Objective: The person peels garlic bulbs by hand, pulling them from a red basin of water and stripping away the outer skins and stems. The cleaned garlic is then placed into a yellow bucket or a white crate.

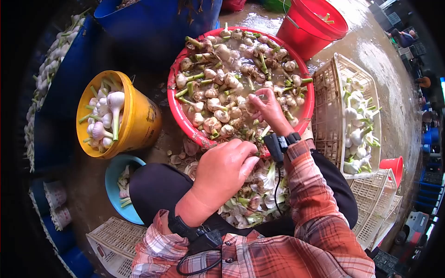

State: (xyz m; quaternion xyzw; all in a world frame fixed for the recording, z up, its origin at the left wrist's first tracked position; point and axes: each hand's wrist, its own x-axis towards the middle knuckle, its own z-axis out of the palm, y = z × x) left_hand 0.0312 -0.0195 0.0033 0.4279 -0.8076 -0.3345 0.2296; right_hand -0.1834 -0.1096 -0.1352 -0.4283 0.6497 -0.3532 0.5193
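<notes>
A red tub of murky water full of garlic bulbs with cut green stems stands before my knees. My right hand is over the tub's right half, just above the bulbs. Its fingers are bent and slightly apart, and I see no bulb in them. My left hand is at the near rim, back upward, its fingers curled together. Whatever it may hold is hidden beneath the fingers. Below it, between my legs, lies a heap of garlic peels and leaves.
A yellow bucket of cleaner garlic stands left, above a light-blue basin. To the right is a white plastic crate with garlic, and more crates lie below it. A red bucket and a blue bin stand behind.
</notes>
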